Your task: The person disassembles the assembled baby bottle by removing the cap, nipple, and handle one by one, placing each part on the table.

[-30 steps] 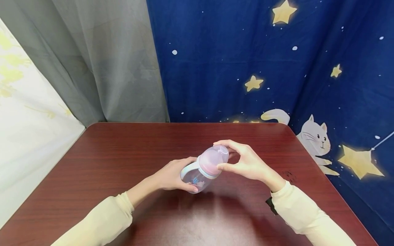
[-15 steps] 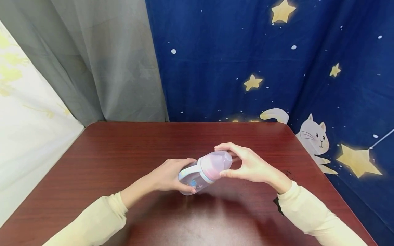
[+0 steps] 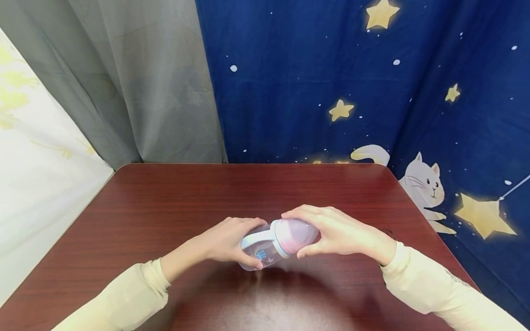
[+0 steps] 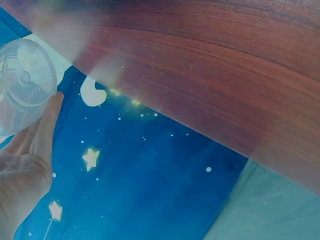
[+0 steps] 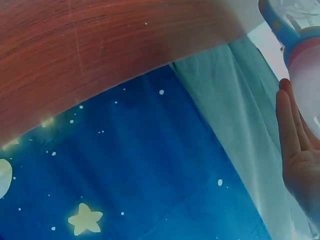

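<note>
A clear baby bottle (image 3: 269, 255) with a light blue handle (image 3: 257, 238) and a pinkish, see-through domed cap (image 3: 295, 233) is held tilted above the table, its cap end toward the right. My left hand (image 3: 229, 241) grips the bottle's body, thumb on the near side and fingers on the far side. Around the cap curls my right hand (image 3: 337, 232), its thumb at the near lower edge. The left wrist view shows the bottle's round base (image 4: 25, 75) beside the fingers. In the right wrist view, the cap (image 5: 307, 80) lies against the right fingers.
Beneath the hands is a dark red wooden table (image 3: 186, 193). Behind it hang a grey curtain (image 3: 165, 92) and a blue curtain (image 3: 290, 92) with stars and a cat. White cloth (image 3: 41, 161) hangs at the left.
The bottle has tipped closer to lying level and come slightly nearer. My right hand has moved further over the cap and closed round it. My left hand keeps its grip.
</note>
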### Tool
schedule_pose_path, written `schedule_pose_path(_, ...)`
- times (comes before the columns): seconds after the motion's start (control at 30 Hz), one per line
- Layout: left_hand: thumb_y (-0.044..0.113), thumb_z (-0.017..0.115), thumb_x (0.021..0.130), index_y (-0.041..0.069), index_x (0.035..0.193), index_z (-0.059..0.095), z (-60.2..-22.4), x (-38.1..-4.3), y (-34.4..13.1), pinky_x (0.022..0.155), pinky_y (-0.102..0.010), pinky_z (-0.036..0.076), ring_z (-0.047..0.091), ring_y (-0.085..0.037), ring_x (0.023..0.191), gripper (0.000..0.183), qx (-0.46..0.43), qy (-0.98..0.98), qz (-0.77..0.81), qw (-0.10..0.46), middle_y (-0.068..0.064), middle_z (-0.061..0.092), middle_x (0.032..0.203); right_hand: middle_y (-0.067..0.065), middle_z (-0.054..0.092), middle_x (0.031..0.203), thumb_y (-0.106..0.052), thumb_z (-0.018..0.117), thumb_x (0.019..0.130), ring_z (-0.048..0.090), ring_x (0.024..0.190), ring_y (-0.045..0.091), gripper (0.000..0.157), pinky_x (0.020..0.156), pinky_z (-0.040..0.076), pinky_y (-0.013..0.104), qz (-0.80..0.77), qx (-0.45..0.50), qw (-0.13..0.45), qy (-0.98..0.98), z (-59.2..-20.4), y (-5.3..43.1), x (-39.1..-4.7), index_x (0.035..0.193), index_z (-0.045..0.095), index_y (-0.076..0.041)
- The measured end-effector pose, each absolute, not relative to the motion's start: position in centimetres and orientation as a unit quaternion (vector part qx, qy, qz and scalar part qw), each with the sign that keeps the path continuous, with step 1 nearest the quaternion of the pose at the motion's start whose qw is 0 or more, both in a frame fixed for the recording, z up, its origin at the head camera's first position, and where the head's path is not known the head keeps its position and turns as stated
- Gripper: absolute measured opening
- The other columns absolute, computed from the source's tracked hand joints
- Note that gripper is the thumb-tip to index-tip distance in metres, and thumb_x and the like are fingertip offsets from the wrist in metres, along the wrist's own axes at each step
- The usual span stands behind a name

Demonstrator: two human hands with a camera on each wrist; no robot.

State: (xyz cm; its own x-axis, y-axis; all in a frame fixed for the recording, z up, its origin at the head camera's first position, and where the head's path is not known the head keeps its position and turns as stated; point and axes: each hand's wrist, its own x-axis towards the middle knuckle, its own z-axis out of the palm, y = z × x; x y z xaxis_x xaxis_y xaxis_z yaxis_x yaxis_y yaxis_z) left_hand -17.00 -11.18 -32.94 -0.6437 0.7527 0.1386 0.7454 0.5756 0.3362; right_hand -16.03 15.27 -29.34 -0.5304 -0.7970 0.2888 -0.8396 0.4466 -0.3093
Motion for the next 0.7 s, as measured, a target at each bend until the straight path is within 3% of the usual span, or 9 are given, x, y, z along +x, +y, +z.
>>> schedule_pose_path(0.27,0.065,0.065,0.059,0.016,0.116,0.05,-32.95,-16.88,-11.37,0.06,-0.02,0.042,0.052,-0.002,0.071,0.076,0.424,0.889,0.17,0.004,0.01,0.058,0.088,-0.01,0.05,0.116,-0.054,0.062,0.073,0.052,0.09,0.004,0.063,0.066,0.042,0.021,0.2,0.484,0.058,-0.85,-29.65,15.48,-15.99,0.123,0.048,-0.019)
schedule_pose_path(0.7,0.064,0.065,0.06,0.014,0.121,0.048,-32.39,-16.55,-11.45,0.062,-0.018,0.042,0.051,-0.003,0.074,0.081,0.459,0.874,0.161,0.012,0.009,0.054,0.097,-0.003,0.052,0.118,-0.045,0.069,0.071,0.054,0.095,0.009,0.063,0.068,0.044,0.021,0.205,0.519,0.092,-0.824,-29.75,16.0,-15.58,0.123,0.05,-0.014)
